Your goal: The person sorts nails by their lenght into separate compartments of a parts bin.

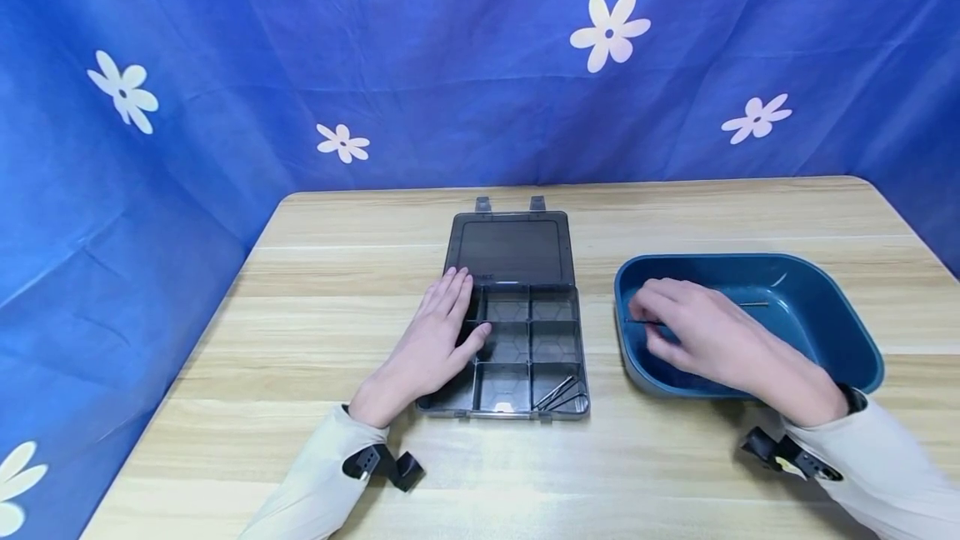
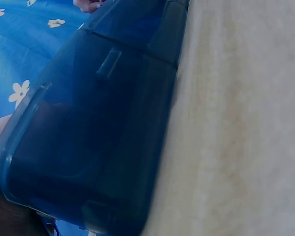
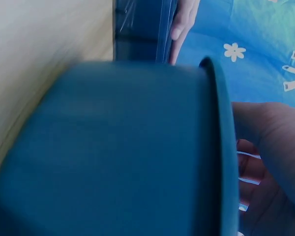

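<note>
A dark translucent organizer box (image 1: 504, 342) lies with its lid (image 1: 513, 248) folded back. My left hand (image 1: 427, 340) rests over its left column of compartments, fingers straight and thumb spread toward the middle. Several thin metal rods (image 1: 558, 394) lie in the front right compartment. To the right, my right hand (image 1: 701, 327) reaches over the blue plastic basin (image 1: 832, 332), fingers curled. Between thumb and fingers it pinches a thin dark rod (image 1: 639, 322) near the basin's left wall. Another thin, gold-coloured rod (image 1: 753, 304) shows inside the basin, behind the hand.
Both containers stand on a light wood-grain table (image 1: 300, 340). A blue curtain (image 1: 480, 65) with white flowers hangs behind and at the left. In the right wrist view, the basin's outer wall (image 3: 113, 147) fills much of the picture.
</note>
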Demonstrator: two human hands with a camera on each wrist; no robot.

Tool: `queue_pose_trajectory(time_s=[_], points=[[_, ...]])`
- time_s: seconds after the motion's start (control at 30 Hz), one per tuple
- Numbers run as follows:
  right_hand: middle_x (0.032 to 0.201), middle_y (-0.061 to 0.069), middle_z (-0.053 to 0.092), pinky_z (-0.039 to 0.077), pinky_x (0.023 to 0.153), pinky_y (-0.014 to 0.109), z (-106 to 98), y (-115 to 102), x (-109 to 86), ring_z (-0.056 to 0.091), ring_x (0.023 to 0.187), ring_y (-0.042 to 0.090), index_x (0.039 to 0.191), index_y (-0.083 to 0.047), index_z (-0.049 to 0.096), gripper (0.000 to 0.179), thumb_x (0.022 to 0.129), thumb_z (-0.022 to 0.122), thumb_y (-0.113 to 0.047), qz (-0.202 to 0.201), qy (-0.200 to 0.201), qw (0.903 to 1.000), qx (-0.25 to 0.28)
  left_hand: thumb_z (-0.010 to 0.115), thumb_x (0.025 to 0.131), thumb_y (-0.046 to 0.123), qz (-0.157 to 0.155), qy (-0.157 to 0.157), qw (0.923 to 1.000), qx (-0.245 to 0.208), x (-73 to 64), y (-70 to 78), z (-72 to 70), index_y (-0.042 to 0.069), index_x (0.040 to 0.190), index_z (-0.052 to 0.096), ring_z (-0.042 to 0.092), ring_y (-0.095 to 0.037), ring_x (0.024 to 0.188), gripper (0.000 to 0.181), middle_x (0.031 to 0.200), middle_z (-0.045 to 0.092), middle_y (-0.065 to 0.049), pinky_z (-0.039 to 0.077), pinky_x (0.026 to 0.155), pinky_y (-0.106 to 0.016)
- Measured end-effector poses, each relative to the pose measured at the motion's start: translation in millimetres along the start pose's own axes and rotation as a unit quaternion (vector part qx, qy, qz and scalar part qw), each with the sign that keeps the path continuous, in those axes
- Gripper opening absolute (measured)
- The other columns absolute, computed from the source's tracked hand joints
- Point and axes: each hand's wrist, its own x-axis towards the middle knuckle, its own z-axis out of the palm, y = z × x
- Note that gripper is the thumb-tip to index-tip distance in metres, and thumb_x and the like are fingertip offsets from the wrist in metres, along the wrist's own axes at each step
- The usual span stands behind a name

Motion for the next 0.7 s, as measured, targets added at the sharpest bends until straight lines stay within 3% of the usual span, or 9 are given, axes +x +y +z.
queue_pose_trajectory(time_s=[0.43,0.7], points=[[0.084,-0.004,0.057,0.048,0.066,0.031,13,-18,11.5,0.051,0.074,0.011,0.088,-0.012,0.061,0.018,0.073,0.066,-0.003,-0.069,0.01,0.9975,0.012,0.043,0.099,0.04,0.008,0.009,0.9999,-0.002,0.2,-1.9,1.4,-0.008,0.148,0.026,0.015,-0.036,0.147,0.07,0.156,0.024,-0.024,0.013,0.12,-0.048],[0.08,-0.005,0.054,0.05,0.074,0.032,20,-39,23.4,0.052,0.075,0.013,0.086,-0.011,0.061,0.017,0.073,0.068,-0.003,-0.11,-0.013,0.9938,0.005,0.043,0.099,0.041,0.004,0.008,0.9999,-0.005,0.2,-2.5,2.8,-0.008,0.148,0.026,0.014,-0.035,0.147,0.071,0.156,0.023,-0.023,0.011,0.121,-0.046]])
